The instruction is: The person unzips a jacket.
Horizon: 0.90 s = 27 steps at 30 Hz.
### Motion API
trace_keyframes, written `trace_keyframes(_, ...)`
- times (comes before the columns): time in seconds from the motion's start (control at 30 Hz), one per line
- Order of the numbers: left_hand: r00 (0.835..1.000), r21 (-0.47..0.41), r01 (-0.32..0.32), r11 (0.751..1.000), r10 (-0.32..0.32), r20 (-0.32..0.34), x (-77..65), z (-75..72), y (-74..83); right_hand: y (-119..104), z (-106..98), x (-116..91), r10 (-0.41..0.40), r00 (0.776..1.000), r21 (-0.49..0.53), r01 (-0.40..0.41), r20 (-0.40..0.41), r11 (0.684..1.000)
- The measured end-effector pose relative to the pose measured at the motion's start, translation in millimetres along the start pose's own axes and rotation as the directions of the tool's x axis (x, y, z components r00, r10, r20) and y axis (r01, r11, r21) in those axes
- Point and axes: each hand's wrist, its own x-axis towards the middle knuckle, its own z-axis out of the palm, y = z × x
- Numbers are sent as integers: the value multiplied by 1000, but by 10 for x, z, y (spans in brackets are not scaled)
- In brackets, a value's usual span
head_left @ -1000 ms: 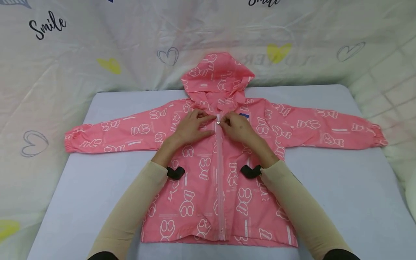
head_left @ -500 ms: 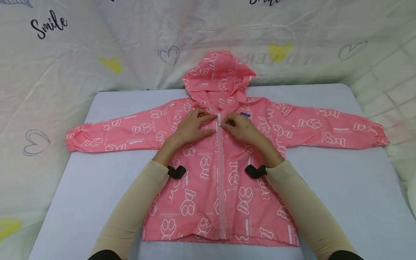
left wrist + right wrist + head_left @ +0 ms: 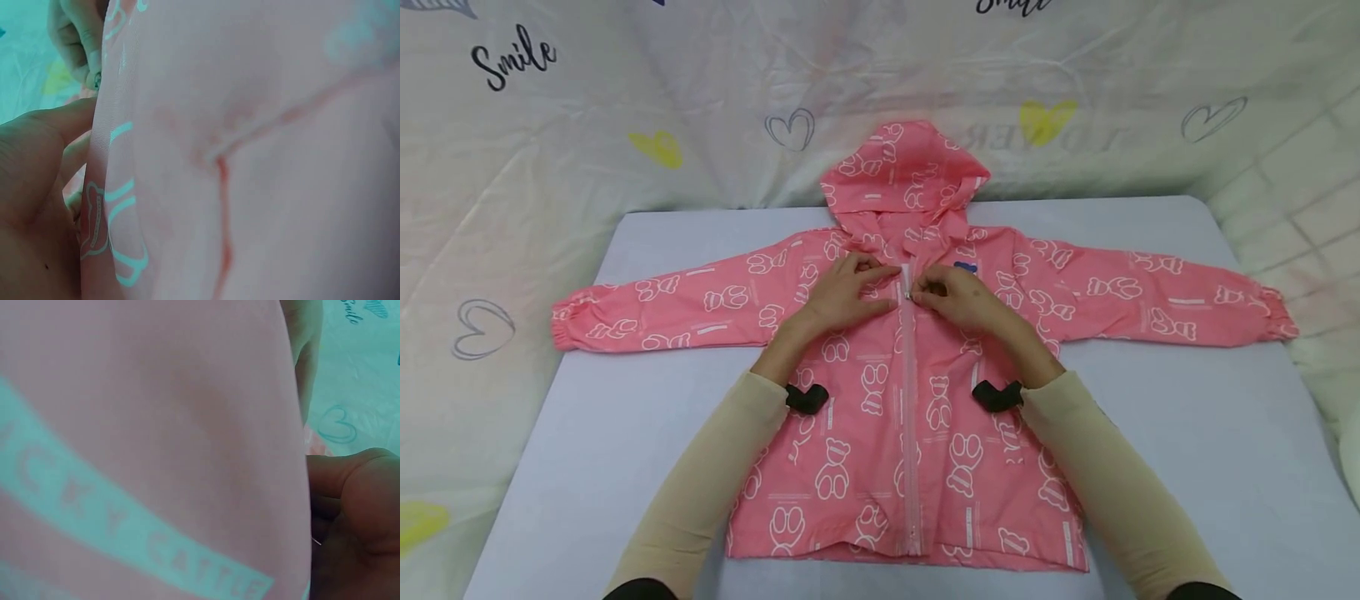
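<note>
A pink hooded jacket with white bear line prints lies front up, sleeves spread out to both sides. Down its middle runs a pale pink zipper, done up from the hem to near the collar. My right hand pinches the small metal zipper pull between thumb and fingers, just below the top of the zipper. Left of the zipper, my left hand rests on the chest with thumb and fingers spread, their tips along the zipper's edge. Jacket fabric fills most of both wrist views.
The jacket lies on a white table, its hood reaching past the far edge. Behind hangs a pale cloth printed with hearts and words. A small blue patch sits on the chest near my right hand.
My right hand has drawn the zipper pull slightly down from the top of the zipper, the forearm shifting a little right. My left hand has stayed in place.
</note>
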Motion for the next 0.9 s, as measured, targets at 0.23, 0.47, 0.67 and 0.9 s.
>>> trace_keyframes(0.23,1000,-18,2,1000,-2,3,-26,12,-6,41,22,-48,-8,1000,19,8,23,1000)
trace_keyframes(0.47,1000,-26,3,1000,-4,-3,-25,16,-22,32,29,-77,-12,1000,14,11,25,1000)
trace_keyframes(0.67,1000,-26,13,1000,-13,4,-10,4,-8,24,22,-105,-3,999,28,2,39,1000)
trace_keyframes(0.9,1000,-26,16,1000,-16,8,-8,-4,3,17,21,-150,-3,998,25,2,63,1000)
